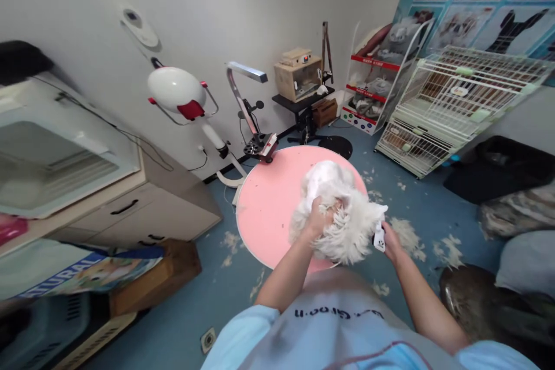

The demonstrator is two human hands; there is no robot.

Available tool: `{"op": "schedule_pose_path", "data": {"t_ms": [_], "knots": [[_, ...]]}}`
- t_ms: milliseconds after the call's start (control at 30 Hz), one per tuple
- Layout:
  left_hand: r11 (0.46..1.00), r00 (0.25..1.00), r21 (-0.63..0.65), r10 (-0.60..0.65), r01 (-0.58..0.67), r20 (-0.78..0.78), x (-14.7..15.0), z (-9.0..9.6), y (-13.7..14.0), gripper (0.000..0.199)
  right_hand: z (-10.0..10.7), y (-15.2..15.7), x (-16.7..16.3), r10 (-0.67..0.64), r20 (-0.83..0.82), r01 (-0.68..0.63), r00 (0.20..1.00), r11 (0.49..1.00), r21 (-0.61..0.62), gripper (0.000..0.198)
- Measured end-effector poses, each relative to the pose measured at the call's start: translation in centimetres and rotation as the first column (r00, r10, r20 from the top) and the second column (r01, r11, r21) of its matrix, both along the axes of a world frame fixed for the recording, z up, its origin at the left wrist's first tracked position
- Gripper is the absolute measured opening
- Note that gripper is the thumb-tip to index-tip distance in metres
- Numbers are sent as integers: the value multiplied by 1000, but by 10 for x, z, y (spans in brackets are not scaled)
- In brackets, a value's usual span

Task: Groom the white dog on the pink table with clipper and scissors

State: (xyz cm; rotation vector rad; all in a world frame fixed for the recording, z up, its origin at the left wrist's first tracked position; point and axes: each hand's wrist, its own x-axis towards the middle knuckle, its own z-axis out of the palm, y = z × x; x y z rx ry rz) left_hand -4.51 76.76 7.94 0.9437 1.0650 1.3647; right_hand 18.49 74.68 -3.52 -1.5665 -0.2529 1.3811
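Observation:
A fluffy white dog (347,231) is on the round pink grooming table (264,208), near the edge closest to me. Its back looks smooth and short, while long, shaggy fur hangs on the side facing me. My left hand (319,218) grips the dog, its fingers partly sunk in the fur. At the dog's right side, my right hand (391,241) is closed around a white hair clipper (379,237) with black marks. The clipper's upper end is up against the white fur, and I cannot make out its blade.
Cut fur (407,237) lies in clumps on the blue floor. A metal arm with a tool holder (261,147) stands at the table's far edge, beside a white stand dryer (177,89). Wire cages (451,98) and a shelf rack (373,78) are at the back right; cabinets (147,211) are left.

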Motion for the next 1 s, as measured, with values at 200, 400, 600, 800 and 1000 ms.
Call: {"op": "schedule_pose_path", "data": {"t_ms": [200, 400, 600, 800, 1000], "knots": [[994, 965, 76, -52, 74, -259, 21, -5, -16, 31, 55, -12, 29, -70, -314, 164, 947, 945, 283, 19], [912, 828, 81, -325, 403, -457, 20, -37, -30, 27, 68, -61, 3, -76, -280, 198, 957, 875, 442, 42], [892, 770, -11, -397, 452, -499, 13, -77, -31, 38, 67, -119, -66, -254, -13, 219, 967, 808, 547, 50], [872, 774, -25, -448, 490, -448, 7, -99, -29, 43, 59, -130, -124, -406, 423, 32, 810, 751, 660, 52], [820, 746, 13, -513, 572, -423, -6, -115, -30, 48, 44, -113, -142, -477, 549, -1, 686, 754, 657, 50]]}}
